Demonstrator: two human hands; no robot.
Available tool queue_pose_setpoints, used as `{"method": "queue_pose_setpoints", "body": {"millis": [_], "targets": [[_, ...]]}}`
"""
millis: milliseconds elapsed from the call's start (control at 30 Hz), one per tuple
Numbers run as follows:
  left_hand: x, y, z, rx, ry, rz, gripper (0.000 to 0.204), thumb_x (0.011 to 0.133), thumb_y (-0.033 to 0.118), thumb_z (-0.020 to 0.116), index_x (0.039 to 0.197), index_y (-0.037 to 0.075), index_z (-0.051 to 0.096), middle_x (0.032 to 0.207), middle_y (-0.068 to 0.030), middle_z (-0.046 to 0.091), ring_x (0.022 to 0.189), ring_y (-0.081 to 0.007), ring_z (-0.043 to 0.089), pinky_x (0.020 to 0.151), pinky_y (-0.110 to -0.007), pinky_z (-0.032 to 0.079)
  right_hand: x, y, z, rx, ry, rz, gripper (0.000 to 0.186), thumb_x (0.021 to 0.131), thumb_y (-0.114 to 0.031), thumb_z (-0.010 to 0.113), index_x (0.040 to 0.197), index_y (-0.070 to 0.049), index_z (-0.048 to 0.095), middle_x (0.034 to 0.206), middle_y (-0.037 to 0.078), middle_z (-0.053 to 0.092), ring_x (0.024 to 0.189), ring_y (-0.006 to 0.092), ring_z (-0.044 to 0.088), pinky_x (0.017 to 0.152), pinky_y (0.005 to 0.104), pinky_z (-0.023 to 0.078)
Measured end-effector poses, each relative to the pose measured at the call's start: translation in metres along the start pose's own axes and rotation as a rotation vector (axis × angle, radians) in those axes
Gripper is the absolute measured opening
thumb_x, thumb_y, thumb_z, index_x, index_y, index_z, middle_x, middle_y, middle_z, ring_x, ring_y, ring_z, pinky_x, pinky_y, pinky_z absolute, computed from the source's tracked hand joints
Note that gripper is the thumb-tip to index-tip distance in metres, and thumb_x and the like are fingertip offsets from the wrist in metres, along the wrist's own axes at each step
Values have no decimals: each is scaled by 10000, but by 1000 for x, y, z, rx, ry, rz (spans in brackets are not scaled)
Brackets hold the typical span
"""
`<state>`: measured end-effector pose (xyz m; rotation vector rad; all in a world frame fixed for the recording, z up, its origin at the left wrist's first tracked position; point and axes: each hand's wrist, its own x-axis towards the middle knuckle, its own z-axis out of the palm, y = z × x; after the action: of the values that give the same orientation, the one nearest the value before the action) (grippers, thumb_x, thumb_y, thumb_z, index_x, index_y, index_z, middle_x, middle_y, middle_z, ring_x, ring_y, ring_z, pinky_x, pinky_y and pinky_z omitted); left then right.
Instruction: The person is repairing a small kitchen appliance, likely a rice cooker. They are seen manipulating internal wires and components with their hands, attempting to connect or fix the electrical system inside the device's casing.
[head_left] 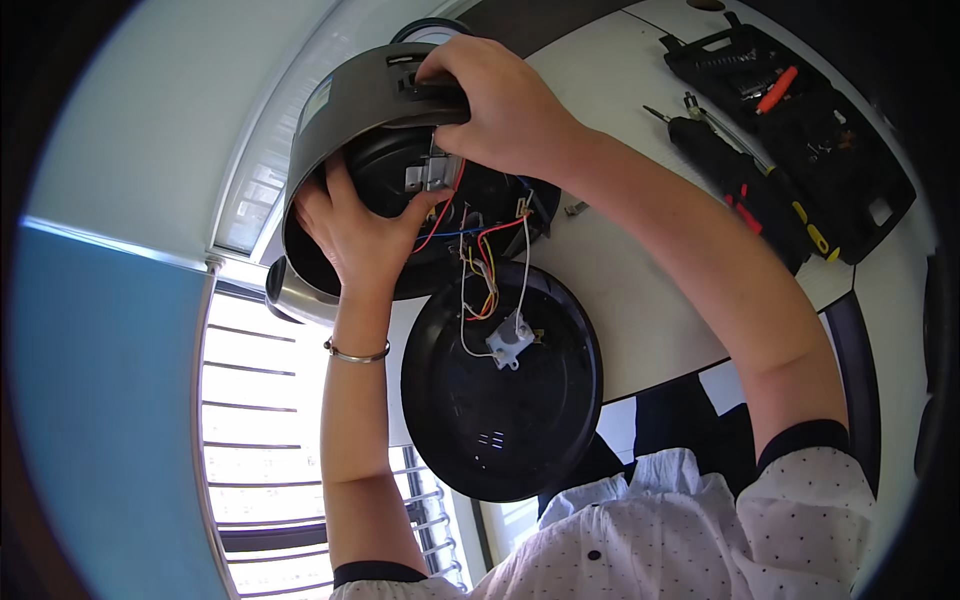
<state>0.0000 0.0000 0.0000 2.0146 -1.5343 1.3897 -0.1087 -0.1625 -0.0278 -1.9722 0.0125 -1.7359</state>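
Note:
An electric cooker's dark grey round housing (365,95) lies on its side, its underside opened toward me. My left hand (355,225) reaches inside with fingers spread along the inner wall, its thumb by the lower end of a small metal bracket (430,175). My right hand (500,105) grips the housing's edge, fingertips at a slotted fitting (405,80) on the outer wall and thumb inside near the bracket. Below hangs the black round bottom cover (500,420), joined by several coloured wires (485,280). A white plastic part (511,342) is attached to those wires.
On the white table (640,300) at the right lies an open black tool case (840,150). A black power screwdriver (725,165) and yellow-handled pliers (815,230) are beside it. A small metal piece (577,209) lies near the housing. A barred window (260,420) is at left.

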Motion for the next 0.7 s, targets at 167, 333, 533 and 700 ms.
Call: {"method": "queue_pose_setpoints", "body": {"millis": [167, 333, 533, 700], "targets": [[1, 7, 5, -49, 4, -51, 991, 450, 426, 874, 1270, 27, 485, 1182, -229, 511, 1088, -392, 483, 947, -463, 383, -4, 8, -2, 16, 5, -43, 408, 599, -85, 688, 986, -31, 570, 960, 115, 584, 966, 308, 544, 840, 391, 451], [4, 6, 8, -53, 58, -52, 979, 425, 410, 881, 1245, 23, 513, 1149, -216, 539, 1066, -388, 499, 940, -457, 393, 4, 13, -4, 30, -12, -63, 385, 595, -137, 706, 954, -33, 612, 944, 118, 606, 931, 290, 583, 801, 385, 486], [1, 2, 11, -32, 105, -48, 1005, 405, 418, 884, 1245, 11, 511, 1145, -228, 536, 1069, -389, 496, 938, -458, 392, 9, 8, -15, 170, -216, 107, 468, 627, -86, 675, 1074, 12, 576, 1025, 156, 592, 989, 279, 588, 868, 350, 468], [0, 2, 10, -40, 98, -58, 1004, 400, 425, 884, 1230, -4, 514, 1131, -242, 536, 1066, -394, 496, 928, -458, 394, 9, 8, -18, 221, -265, 165, 518, 631, -85, 677, 1128, 10, 566, 1046, 140, 586, 1017, 238, 576, 893, 325, 455]]}}
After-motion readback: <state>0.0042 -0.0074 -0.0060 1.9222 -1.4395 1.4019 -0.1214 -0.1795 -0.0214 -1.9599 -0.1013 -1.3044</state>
